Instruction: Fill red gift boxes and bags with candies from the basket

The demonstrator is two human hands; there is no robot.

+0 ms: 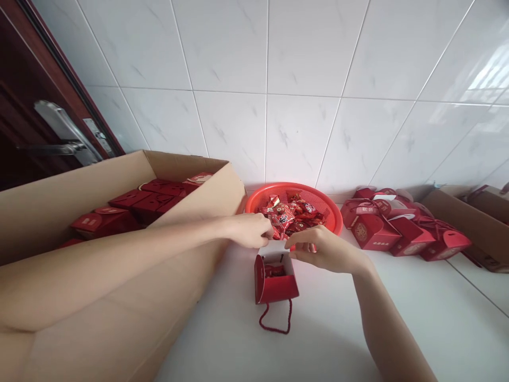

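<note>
A small red candy box point(278, 291) stands on the white surface with its lid raised, showing the white inner side. Wrapped candy point(274, 271) lies inside it, and a dark red cord handle point(274, 330) trails from its near side. My left hand point(252, 231) is closed, its curled fingers at the left corner of the raised lid; the fingertips are partly hidden. At the lid's right corner, my right hand point(324, 249) grips the edge between thumb and forefinger. Just behind both hands sits a red plastic basket point(336, 212) holding many wrapped candies point(288, 215).
On the left, a large open cardboard carton point(186, 297) holds several red boxes point(131, 204). Closed red boxes point(377, 233) cluster at the right, before another cardboard box point(465, 228). A tiled wall point(226, 127) rises behind; a door handle point(63, 132) is at upper left.
</note>
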